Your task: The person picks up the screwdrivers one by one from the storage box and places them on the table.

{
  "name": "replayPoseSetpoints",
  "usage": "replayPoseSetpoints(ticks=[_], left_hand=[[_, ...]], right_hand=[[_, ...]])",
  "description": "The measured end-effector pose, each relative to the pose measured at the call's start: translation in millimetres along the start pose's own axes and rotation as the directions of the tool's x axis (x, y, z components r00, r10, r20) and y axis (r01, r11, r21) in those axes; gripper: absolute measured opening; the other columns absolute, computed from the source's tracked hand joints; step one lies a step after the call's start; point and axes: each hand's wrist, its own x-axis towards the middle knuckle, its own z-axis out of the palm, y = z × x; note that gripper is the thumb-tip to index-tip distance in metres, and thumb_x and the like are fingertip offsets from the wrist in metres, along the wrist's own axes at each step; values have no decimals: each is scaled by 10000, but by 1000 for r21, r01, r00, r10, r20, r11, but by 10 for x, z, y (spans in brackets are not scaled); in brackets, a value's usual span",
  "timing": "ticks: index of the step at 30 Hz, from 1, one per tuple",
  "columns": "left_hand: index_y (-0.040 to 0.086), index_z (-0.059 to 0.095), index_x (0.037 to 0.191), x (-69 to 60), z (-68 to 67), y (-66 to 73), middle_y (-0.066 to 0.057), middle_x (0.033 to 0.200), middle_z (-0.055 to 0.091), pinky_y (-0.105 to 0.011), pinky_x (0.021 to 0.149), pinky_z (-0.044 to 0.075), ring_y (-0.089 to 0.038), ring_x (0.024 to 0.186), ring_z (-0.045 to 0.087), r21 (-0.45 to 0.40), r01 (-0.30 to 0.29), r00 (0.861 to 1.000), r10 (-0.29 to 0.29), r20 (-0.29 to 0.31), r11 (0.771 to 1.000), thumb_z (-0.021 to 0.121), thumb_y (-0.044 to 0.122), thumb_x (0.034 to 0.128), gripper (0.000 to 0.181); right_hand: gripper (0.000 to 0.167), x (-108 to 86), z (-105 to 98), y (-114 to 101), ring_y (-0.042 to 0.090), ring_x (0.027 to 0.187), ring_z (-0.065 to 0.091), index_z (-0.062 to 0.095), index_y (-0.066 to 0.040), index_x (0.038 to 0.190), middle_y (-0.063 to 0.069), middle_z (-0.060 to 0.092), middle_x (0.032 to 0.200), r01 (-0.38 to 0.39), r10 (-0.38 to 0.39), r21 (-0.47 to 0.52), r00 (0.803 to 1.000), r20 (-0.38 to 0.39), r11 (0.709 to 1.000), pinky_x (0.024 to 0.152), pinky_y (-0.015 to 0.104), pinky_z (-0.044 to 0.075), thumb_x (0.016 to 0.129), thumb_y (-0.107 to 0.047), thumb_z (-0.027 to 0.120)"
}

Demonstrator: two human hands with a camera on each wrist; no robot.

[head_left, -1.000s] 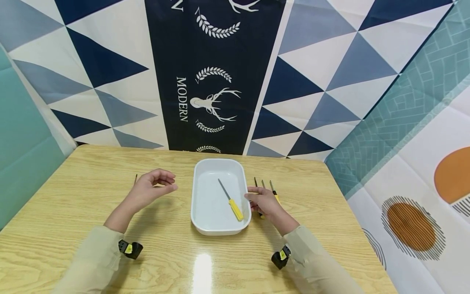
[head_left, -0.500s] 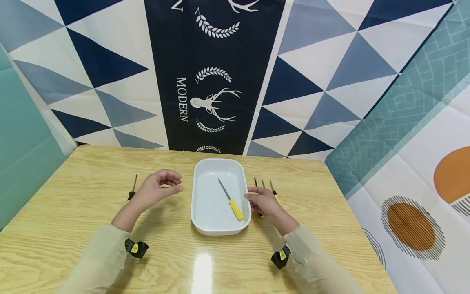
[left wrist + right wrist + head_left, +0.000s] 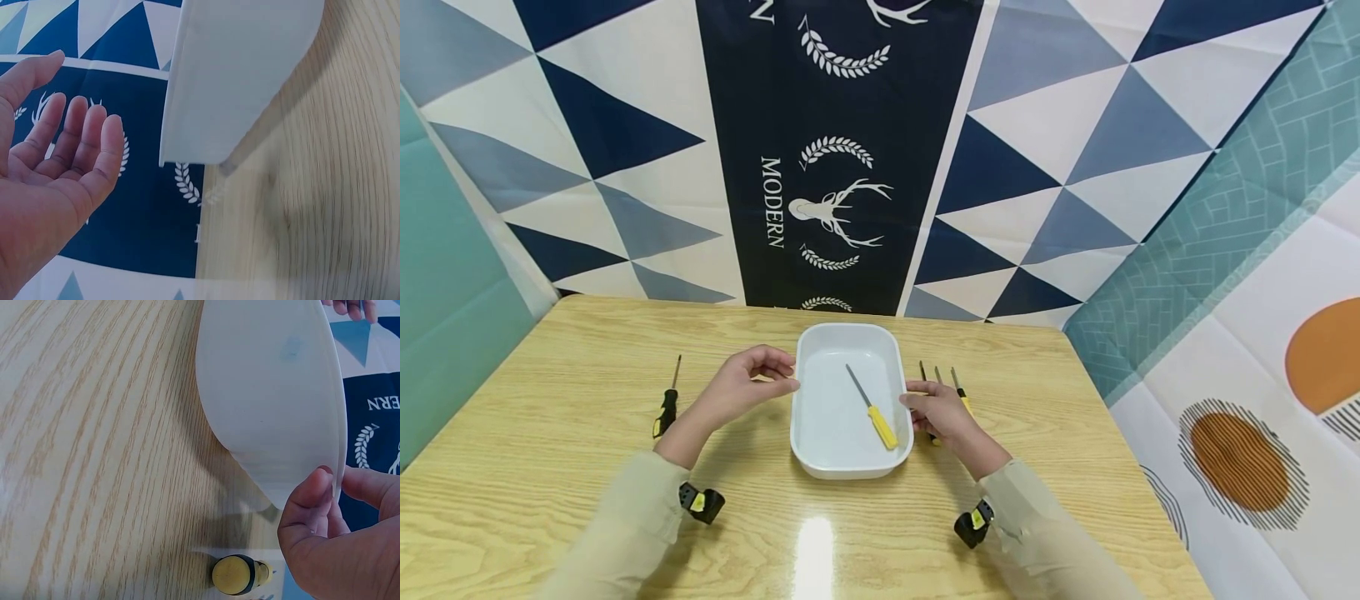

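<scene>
A white rectangular tub (image 3: 835, 457) stands on the table. Inside it lies a screwdriver (image 3: 882, 427) with a yellow handle and grey shaft, tilted across the bottom. My right hand (image 3: 946, 414) pinches the tub's right rim between thumb and fingers, also plain in the right wrist view. At the left rim, my left hand (image 3: 748, 385) has its fingers loosely bent and holds nothing. The left wrist view shows a gap between this hand (image 3: 69, 156) and the tub wall (image 3: 237, 81).
Left of my left forearm lies a black-and-yellow screwdriver (image 3: 667, 412). Three more shafts, one on a yellow-handled screwdriver (image 3: 960, 389), show beyond my right hand, which partly hides them. A patterned cloth wall (image 3: 1022, 167) rises behind the wooden table (image 3: 737, 533).
My left hand has moved right, up to the tub's left rim, uncovering the black-and-yellow screwdriver. The right hand and the tub have stayed in place.
</scene>
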Motion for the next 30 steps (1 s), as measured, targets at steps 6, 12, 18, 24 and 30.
replayPoseSetpoints(ticks=[6, 12, 18, 24, 30], left_hand=[[49, 607, 1089, 49, 117, 15, -139, 1038, 622, -261, 766, 500, -187, 903, 570, -13, 5, 1000, -5, 21, 1000, 733, 243, 809, 363], [26, 605, 1094, 74, 240, 65, -112, 1021, 625, -266, 766, 505, -182, 897, 572, -29, 16, 999, -15, 34, 999, 730, 207, 806, 362], [22, 607, 1084, 106, 354, 108, -110, 1023, 627, -235, 763, 503, -177, 893, 568, -38, 42, 998, -40, 50, 998, 731, 201, 805, 354], [7, 605, 1077, 112, 437, 133, -112, 1021, 632, -248, 785, 483, -175, 888, 568, -28, 62, 997, -61, 57, 998, 739, 210, 801, 368], [14, 608, 1075, 123, 487, 122, -85, 1004, 631, -233, 765, 480, -158, 869, 559, -21, 89, 994, -88, 58, 996, 740, 218, 800, 367]], right_hand=[[372, -7, 6, -17, 115, 625, 541, 519, -33, 1274, 46, 627, 820, 6, -6, -12, 1000, -7, 1000, 574, 224, 469, 921, -131, 578], [362, -5, 9, -12, 120, 623, 541, 527, -39, 1267, 63, 634, 852, 5, -5, -20, 1000, -8, 1000, 568, 220, 472, 919, -127, 577], [365, -22, 2, -12, 126, 621, 542, 523, -40, 1269, 77, 636, 862, 10, -10, -13, 1000, -11, 1000, 564, 229, 477, 920, -130, 577], [366, -21, 3, -9, 123, 621, 542, 527, -42, 1270, 67, 635, 852, 14, -14, -14, 1000, -12, 1000, 558, 221, 478, 917, -127, 579], [379, -18, 1, -1, 120, 619, 542, 520, -31, 1276, 56, 632, 833, 17, -17, -10, 1000, -5, 1000, 557, 215, 478, 913, -119, 583]])
